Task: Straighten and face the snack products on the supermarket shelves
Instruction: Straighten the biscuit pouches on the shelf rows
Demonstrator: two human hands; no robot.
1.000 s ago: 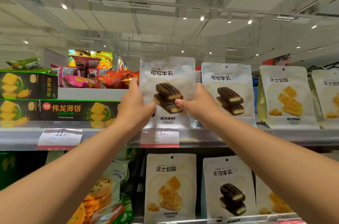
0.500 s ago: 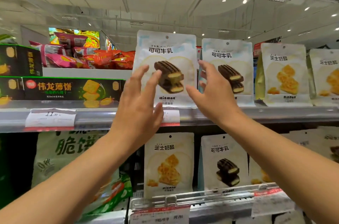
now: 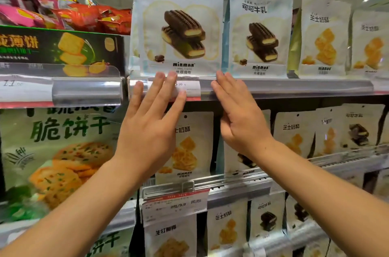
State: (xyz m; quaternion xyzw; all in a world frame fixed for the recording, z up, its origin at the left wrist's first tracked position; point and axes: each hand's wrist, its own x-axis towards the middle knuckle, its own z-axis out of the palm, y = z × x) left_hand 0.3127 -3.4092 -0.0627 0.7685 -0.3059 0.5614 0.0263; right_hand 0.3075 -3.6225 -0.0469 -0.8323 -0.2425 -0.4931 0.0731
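Note:
A pale blue chocolate biscuit pouch stands upright on the upper shelf, its front facing me. A second pouch of the same kind stands to its right. My left hand is spread flat in front of the shelf rail, fingertips just under the first pouch and over its price tag. My right hand is also flat with fingers apart, fingertips at the rail below the gap between the two pouches. Neither hand holds anything.
Yellow cheese biscuit pouches stand further right. A dark green cracker box sits left, red snack bags behind it. Below are a large green cracker bag and more hanging pouches behind a lower rail.
Both hands let go of the chocolate biscuit pouch and dropped, fingers spread, to the shelf rail. The pouch now stands on the shelf. My view has tilted down and moved closer.

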